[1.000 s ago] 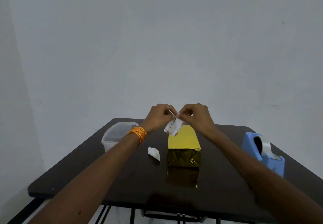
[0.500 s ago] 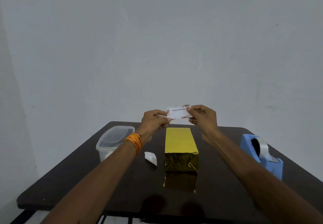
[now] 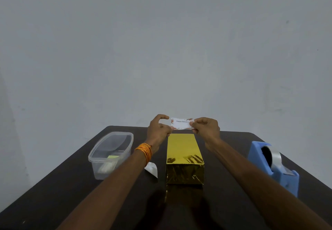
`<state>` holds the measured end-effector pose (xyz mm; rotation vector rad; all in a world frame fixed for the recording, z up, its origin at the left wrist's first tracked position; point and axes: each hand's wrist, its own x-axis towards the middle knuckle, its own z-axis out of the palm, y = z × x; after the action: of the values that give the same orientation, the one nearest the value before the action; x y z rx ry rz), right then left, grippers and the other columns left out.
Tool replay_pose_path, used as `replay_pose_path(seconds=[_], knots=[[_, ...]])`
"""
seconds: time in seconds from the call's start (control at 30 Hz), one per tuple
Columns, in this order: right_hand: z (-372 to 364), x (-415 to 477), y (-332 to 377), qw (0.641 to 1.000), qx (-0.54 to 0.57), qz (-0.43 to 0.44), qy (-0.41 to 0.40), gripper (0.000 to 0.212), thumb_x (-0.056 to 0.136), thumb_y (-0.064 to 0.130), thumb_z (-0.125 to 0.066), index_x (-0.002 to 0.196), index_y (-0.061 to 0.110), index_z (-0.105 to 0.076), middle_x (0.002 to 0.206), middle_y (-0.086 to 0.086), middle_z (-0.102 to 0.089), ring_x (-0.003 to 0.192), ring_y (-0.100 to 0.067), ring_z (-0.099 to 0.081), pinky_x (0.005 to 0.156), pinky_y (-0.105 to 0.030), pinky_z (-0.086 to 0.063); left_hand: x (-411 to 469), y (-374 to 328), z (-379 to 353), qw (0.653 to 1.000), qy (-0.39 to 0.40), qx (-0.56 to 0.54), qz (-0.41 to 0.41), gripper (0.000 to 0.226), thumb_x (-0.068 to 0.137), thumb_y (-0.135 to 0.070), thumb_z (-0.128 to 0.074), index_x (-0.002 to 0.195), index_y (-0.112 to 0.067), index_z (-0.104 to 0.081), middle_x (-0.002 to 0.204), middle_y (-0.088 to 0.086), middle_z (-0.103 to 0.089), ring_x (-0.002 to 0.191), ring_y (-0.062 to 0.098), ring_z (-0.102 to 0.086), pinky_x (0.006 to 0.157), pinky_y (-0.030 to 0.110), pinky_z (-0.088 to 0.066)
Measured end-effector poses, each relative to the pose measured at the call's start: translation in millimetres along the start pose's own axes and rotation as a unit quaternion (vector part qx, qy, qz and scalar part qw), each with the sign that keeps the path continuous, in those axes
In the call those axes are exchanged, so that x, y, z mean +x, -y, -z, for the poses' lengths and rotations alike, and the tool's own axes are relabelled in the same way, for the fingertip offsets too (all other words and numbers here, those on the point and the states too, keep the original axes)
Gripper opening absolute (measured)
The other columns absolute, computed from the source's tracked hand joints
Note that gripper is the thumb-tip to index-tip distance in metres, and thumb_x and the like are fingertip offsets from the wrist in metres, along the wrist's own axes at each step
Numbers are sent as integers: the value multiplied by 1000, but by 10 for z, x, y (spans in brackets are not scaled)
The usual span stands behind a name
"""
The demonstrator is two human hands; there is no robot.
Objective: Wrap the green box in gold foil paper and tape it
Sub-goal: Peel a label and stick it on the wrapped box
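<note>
Gold-foiled box [image 3: 184, 150] lies wrapped, mid counter [image 3: 228, 159]. Left hand [image 3: 159, 131], right hand [image 3: 206, 128]: each grip pinches one end of card [image 3: 182, 123], turned level since a moment ago, above box's far end. Tagging likely next.

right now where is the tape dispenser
In the head view the blue tape dispenser stands near the right edge of the table, right of the gold-wrapped box.
</note>
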<state>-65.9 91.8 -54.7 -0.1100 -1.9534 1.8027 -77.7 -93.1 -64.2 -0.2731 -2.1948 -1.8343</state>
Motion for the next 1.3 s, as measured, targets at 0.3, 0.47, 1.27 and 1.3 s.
replay_pose_path(seconds=[0.3, 0.47, 1.27, 1.3], knots=[[-43, 248, -370, 996, -71, -31, 35, 8, 80, 6, -82, 79, 3, -74, 73, -11, -70, 55, -11, -61, 58, -20, -53, 157, 417, -218, 999, -18, 46, -16, 49, 87, 7, -64, 128, -19, -58, 92, 12, -70, 86, 16, -64, 71, 23, -56], [-62, 299, -442, 994, -98, -34, 40, 16, 79, 3, -82, 67, 10, -74, 67, -13, -70, 59, -17, -62, 68, -34, -60, 241, 534, -222, 998, -3, 68, -10, 45, 89, 0, -67, 128, -20, -59, 97, 12, -71, 93, 20, -67, 64, 17, -55], [-188, 347, -526, 963, -265, 36, 24, 9, 80, 13, -82, 84, 6, -78, 69, -8, -73, 56, -16, -71, 50, -18, -54, 352, 704, -315, 980, -28, 187, -63, 25, 91, -5, -64, 113, -10, -72, 112, 15, -71, 104, 25, -67, 64, 12, -51], [-190, 349, -529, 962, -268, 38, 25, 9, 80, 13, -82, 84, 6, -78, 70, -8, -74, 56, -17, -72, 51, -19, -55, 351, 709, -324, 980, -28, 187, -62, 24, 91, -5, -64, 113, -10, -71, 112, 15, -71, 106, 26, -67, 65, 13, -52]])
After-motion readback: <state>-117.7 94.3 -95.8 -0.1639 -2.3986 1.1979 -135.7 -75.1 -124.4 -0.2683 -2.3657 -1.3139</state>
